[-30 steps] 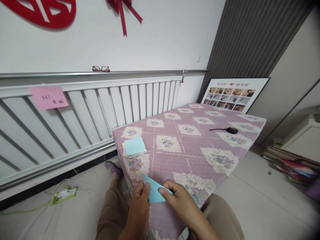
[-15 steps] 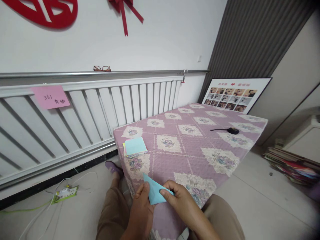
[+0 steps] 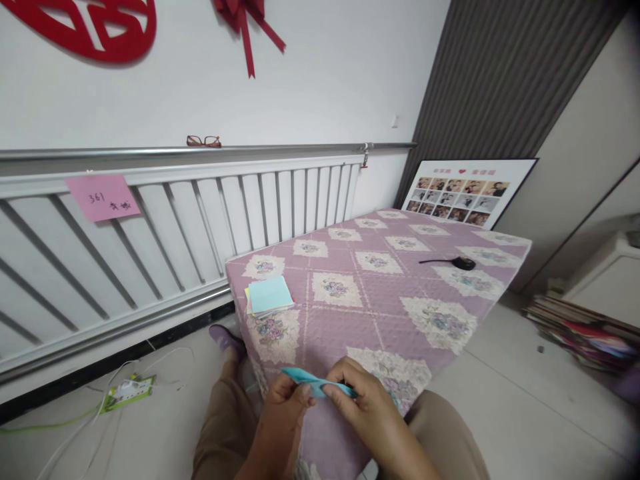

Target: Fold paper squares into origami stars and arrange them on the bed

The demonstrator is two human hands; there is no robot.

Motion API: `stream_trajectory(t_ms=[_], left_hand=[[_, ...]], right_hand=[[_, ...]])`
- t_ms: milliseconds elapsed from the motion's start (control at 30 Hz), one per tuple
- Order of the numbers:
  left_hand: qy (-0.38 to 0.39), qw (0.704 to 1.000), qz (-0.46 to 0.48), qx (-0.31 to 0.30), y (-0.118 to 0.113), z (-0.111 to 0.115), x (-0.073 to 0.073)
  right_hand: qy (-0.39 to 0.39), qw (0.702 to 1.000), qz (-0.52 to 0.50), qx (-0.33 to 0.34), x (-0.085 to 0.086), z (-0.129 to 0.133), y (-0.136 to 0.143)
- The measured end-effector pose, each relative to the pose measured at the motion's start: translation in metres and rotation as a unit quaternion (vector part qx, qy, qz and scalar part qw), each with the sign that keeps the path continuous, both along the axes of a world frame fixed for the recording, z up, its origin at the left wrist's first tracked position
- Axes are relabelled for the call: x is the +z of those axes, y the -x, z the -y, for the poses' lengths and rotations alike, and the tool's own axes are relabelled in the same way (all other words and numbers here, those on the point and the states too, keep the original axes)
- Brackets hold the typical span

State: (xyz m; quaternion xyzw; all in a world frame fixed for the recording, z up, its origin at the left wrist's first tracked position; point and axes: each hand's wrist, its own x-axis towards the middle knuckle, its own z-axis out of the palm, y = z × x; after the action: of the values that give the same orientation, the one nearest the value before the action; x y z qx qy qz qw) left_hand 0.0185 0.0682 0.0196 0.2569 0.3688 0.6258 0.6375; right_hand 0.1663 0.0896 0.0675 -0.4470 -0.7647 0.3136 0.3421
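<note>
A folded piece of light blue paper [image 3: 316, 385] is held between my two hands, above the near corner of the table. My left hand [image 3: 285, 413] pinches its left part, thumb on the near side. On the right part, my right hand [image 3: 360, 397] grips with thumb and bent fingers. The paper is tilted so that I see it nearly edge-on, with a slight gap between its layers. Beyond my left hand, a stack of coloured paper sheets [image 3: 271, 295] lies on the table, a light blue sheet on top.
A purple flowered cloth covers the table [image 3: 345, 313]. A black object with a thin strap [image 3: 464, 263] lies toward its right side. Behind stands a white radiator [image 3: 280, 207], with glasses [image 3: 203, 141] on the pipe. A power strip [image 3: 129, 393] with cables is on the floor at left.
The blue paper has tipped from a broad triangular face toward me to nearly edge-on. My left hand has turned and its thumb has come closer to my right thumb.
</note>
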Motion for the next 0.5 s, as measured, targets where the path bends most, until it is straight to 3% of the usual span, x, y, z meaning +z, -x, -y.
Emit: stream_trajectory(t_ms=[167, 500], left_hand=[[-0.058, 0.997, -0.041, -0.008, 0.0017, 0.0003, 0.0049], [-0.133, 0.982, -0.136, -0.015, 0.0080, -0.0023, 0.0017]], right_hand=[[-0.067, 0.997, -0.008, 0.040, 0.0045, 0.0036, -0.0025], [-0.101, 0.992, 0.042, 0.057, 0.0094, 0.0084, -0.0016]])
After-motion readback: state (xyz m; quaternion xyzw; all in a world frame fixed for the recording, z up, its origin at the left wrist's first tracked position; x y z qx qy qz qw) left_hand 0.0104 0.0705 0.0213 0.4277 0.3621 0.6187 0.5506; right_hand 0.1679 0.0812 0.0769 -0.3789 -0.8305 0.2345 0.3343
